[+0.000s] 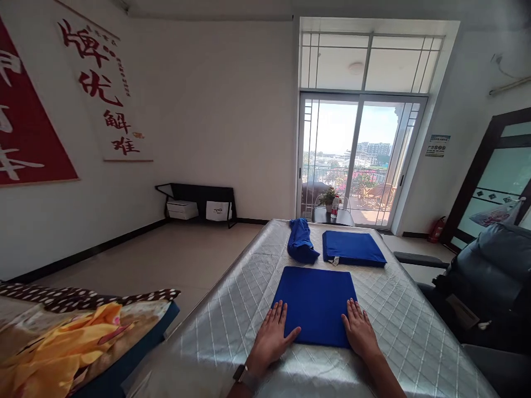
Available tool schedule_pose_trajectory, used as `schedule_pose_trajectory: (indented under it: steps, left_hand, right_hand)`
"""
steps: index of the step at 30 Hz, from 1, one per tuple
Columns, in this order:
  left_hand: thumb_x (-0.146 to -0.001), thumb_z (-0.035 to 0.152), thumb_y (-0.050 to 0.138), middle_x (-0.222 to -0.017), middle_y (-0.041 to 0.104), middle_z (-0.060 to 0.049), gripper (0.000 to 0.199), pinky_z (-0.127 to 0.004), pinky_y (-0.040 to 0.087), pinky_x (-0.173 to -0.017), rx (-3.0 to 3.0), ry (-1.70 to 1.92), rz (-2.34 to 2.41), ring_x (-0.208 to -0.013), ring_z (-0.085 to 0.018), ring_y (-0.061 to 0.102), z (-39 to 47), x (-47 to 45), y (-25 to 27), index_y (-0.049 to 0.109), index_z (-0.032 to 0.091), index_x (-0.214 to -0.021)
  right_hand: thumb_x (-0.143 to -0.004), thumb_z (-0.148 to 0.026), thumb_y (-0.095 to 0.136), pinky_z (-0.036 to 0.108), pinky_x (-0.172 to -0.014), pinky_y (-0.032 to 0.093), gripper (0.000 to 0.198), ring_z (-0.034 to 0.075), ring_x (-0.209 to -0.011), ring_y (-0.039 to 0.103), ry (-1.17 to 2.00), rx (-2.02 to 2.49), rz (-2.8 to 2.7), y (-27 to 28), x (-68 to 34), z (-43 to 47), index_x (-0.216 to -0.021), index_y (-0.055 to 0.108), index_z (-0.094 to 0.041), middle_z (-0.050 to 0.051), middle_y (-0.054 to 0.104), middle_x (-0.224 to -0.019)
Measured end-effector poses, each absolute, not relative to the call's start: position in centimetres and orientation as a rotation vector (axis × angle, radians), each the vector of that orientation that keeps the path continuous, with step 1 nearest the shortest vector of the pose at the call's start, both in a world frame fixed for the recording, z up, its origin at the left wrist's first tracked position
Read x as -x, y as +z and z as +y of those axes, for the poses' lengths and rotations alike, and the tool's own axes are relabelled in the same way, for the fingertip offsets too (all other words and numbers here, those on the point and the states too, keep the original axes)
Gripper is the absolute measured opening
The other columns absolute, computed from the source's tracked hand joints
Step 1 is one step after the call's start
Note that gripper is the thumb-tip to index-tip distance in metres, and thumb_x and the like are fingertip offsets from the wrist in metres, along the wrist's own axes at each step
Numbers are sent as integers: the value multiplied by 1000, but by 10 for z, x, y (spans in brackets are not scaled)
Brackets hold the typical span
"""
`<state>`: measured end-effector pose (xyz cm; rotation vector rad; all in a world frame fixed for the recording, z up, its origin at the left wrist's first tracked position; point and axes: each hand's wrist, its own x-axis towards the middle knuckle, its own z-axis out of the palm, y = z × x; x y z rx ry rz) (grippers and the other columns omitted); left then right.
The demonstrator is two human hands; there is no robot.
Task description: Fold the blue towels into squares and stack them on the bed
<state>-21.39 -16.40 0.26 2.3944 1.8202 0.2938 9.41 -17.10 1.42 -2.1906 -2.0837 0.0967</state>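
A flat blue square [318, 304], apparently folded fabric, lies on the silver quilted cover [224, 320] in front of me. At its left edge rests my left hand [271, 334], fingers stretched out and thumb on the near left corner. My right hand [359, 326] lies flat along the right edge, fingers extended. Neither hand grips anything. Beyond the square sits a blue stack [352, 247] with a small white tag on its near side. To the left of that stack is a crumpled blue cloth bundle [302, 243].
Yellow cloth [62, 354] lies on a surface at the lower left. On the right, a dark bag [493, 271] sits on a chair. A small table [344, 216] with a plant and a bottle stands before the sliding glass door [332, 149]. A black bench [203, 193] is by the wall.
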Motion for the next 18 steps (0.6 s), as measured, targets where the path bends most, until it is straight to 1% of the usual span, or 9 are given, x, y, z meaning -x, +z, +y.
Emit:
schedule_pose_trajectory:
  steps: [2,4,8,11,14,18]
  left_hand:
    - [-96,72,20,-164,19,-14,88,-52,23,-122,-2418,318,1825,-152,-33,18,-161,199,5,21,11,-159]
    - [-98,69,17,-164,22,-14,84,-51,25,-122,-2484,371,1763,-151,-31,20,-156,172,10,23,11,-158]
    - [-102,59,14,-164,25,-13,74,-46,24,-123,-2640,462,1478,-152,-26,20,-144,97,19,26,11,-158]
    - [-103,55,13,-163,28,-11,70,-47,23,-124,-2669,491,1385,-152,-26,20,-134,55,17,26,13,-158]
    - [-103,55,12,-163,26,-9,70,-48,21,-124,-2637,484,1428,-152,-26,19,-128,44,7,23,14,-159]
    - [-102,61,14,-164,24,-8,74,-47,20,-125,-2599,446,1523,-153,-25,17,-125,73,-1,24,14,-159]
  right_hand:
    - [-100,-40,19,43,-124,13,65,20,-154,10,86,2195,-2082,9,-94,-168,-158,22,-9,7,16,-166]
    - [-100,-39,19,44,-124,13,65,20,-154,10,73,2188,-2082,4,-94,-168,-158,23,-9,7,16,-166]
    - [-100,-38,21,46,-124,14,64,21,-154,11,64,2169,-2083,3,-96,-170,-158,23,-10,9,17,-165]
    - [-100,-31,21,45,-124,14,61,20,-154,12,54,2163,-2107,5,-96,-172,-157,25,-10,9,19,-165]
    - [-100,-30,20,44,-124,14,61,20,-153,14,51,2188,-2105,6,-96,-173,-158,25,-11,8,20,-165]
    - [-101,-37,22,44,-124,13,63,21,-154,12,74,2205,-2088,4,-95,-171,-158,22,-10,8,19,-165]
